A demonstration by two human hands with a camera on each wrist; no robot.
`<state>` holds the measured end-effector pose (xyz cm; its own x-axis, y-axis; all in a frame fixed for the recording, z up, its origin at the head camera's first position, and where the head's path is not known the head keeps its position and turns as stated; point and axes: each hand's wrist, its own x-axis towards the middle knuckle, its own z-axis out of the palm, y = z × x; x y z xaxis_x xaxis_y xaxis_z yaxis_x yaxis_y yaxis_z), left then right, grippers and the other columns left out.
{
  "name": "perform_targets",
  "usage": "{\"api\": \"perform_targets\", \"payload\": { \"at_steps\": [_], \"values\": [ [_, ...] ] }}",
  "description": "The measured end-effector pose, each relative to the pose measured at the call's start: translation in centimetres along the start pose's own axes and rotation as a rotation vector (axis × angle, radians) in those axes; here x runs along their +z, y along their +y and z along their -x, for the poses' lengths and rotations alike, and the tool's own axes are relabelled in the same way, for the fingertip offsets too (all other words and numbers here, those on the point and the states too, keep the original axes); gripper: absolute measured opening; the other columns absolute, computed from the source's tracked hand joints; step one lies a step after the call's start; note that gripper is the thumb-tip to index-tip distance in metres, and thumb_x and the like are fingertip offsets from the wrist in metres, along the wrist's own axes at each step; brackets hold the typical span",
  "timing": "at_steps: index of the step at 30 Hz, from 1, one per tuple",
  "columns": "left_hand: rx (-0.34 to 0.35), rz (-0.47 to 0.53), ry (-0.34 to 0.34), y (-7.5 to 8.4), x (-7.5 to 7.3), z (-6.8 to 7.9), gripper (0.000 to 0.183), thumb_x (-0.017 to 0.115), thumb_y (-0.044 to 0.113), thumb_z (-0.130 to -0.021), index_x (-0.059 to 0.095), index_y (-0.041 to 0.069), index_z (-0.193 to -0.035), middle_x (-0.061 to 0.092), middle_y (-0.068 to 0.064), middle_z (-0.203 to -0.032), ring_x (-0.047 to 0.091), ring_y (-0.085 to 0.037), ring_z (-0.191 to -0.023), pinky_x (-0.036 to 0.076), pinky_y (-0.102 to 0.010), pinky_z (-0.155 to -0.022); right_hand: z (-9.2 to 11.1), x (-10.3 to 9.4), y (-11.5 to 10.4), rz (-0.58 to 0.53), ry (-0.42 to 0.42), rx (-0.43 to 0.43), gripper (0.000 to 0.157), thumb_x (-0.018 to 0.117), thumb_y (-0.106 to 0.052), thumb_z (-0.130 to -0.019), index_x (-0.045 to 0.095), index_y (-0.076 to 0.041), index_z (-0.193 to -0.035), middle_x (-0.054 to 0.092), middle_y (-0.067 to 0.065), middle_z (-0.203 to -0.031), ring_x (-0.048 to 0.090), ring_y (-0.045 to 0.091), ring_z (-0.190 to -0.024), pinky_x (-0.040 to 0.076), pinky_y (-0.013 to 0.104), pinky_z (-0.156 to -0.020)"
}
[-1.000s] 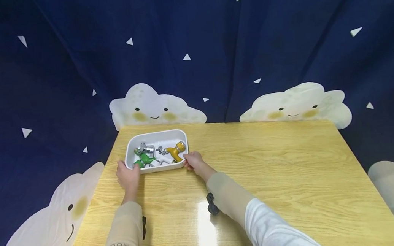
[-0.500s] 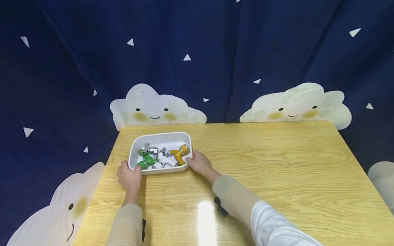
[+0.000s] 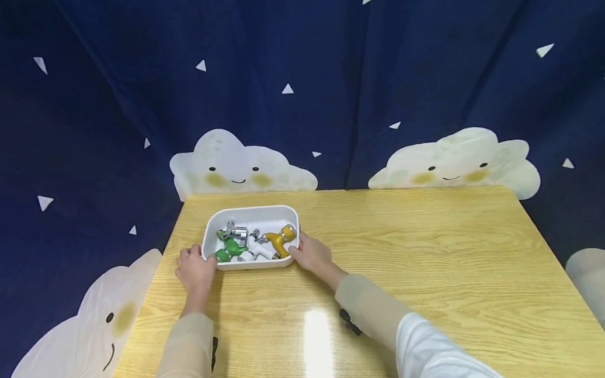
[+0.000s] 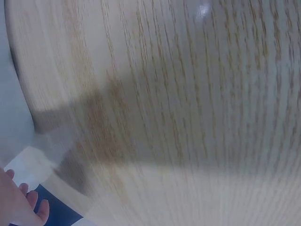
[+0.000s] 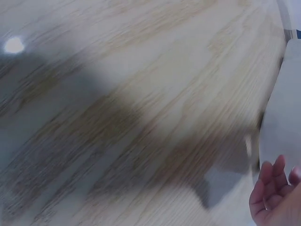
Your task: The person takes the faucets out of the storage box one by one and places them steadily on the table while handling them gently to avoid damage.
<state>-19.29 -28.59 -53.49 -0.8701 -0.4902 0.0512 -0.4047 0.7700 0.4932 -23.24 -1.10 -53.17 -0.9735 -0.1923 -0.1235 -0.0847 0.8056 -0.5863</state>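
Note:
A white rectangular plastic tray (image 3: 257, 264) sits on the table toward the back left. In it lie a chrome tap-like fitting (image 3: 239, 232), a green fitting (image 3: 231, 249), a white fitting (image 3: 260, 249) and a yellow branched fitting (image 3: 277, 242) with a metal end. My left hand (image 3: 196, 269) holds the tray's front left corner, thumb at the rim. At the front right corner my right hand (image 3: 312, 255) grips the rim, thumb on top. The right wrist view shows curled right fingers (image 5: 268, 188) against the tray's outer wall (image 5: 282, 117).
The wooden table (image 3: 423, 262) extends far to the right, with glare near its front middle. Behind it hangs a dark blue curtain (image 3: 336, 63) with white triangles. Cloud-shaped panels (image 3: 238, 167) line the table's back and sides.
The tray has shifted right and a little nearer with its fittings inside. My right hand has moved right along with it, while the left hand stays at the front left corner.

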Motion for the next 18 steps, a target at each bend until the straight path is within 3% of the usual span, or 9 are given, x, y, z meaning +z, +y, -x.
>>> {"api": "perform_targets", "payload": {
  "at_steps": [4, 9, 11, 14, 18],
  "values": [
    [0.042, -0.045, -0.036, 0.3, -0.2, -0.1, 0.044, 0.053, 0.024, -0.077, 0.052, -0.001, -0.113, 0.044, -0.024, -0.116, 0.039, -0.040, -0.107, 0.034, -0.055, -0.085, 0.3, -0.1, 0.4, 0.015, 0.003, -0.016, 0.025, 0.050, -0.040, -0.085, 0.058, -0.018, -0.095, 0.053, -0.003, -0.066, 0.051, 0.016, -0.063, 0.037, 0.030, -0.052],
    [0.097, -0.108, -0.123, 0.7, -0.7, -0.5, 0.048, 0.049, 0.024, -0.081, 0.049, -0.002, -0.120, 0.043, -0.026, -0.120, 0.039, -0.043, -0.110, 0.034, -0.058, -0.087, 0.6, -0.2, 1.1, 0.036, 0.004, -0.020, 0.042, 0.048, -0.043, -0.085, 0.056, -0.018, -0.119, 0.059, 0.000, -0.074, 0.052, 0.018, -0.064, 0.037, 0.031, -0.052],
    [0.129, -0.125, -0.154, 0.8, -0.9, -0.7, 0.049, 0.048, 0.024, -0.082, 0.048, -0.003, -0.123, 0.042, -0.026, -0.123, 0.037, -0.043, -0.113, 0.034, -0.059, -0.089, 0.8, -0.3, 1.4, 0.052, 0.010, -0.027, 0.046, 0.047, -0.044, -0.084, 0.055, -0.018, -0.121, 0.060, 0.000, -0.077, 0.052, 0.017, -0.064, 0.037, 0.031, -0.051],
    [0.195, -0.131, -0.179, 0.6, -0.8, -0.8, 0.049, 0.046, 0.024, -0.083, 0.046, -0.004, -0.124, 0.040, -0.027, -0.125, 0.036, -0.044, -0.115, 0.034, -0.060, -0.089, 1.1, -0.5, 1.8, 0.065, 0.023, -0.048, 0.040, 0.048, -0.043, -0.083, 0.058, -0.017, -0.111, 0.057, 0.000, -0.072, 0.050, 0.017, -0.061, 0.036, 0.030, -0.049],
    [0.266, -0.105, -0.205, 0.3, -0.3, -0.7, 0.050, 0.045, 0.021, -0.084, 0.043, -0.007, -0.125, 0.036, -0.028, -0.128, 0.034, -0.045, -0.118, 0.034, -0.060, -0.090, 1.6, -0.6, 2.5, 0.100, 0.040, -0.066, 0.028, 0.046, -0.044, -0.082, 0.053, -0.017, -0.084, 0.049, -0.002, -0.062, 0.044, 0.015, -0.053, 0.032, 0.029, -0.044]
  ]
}}
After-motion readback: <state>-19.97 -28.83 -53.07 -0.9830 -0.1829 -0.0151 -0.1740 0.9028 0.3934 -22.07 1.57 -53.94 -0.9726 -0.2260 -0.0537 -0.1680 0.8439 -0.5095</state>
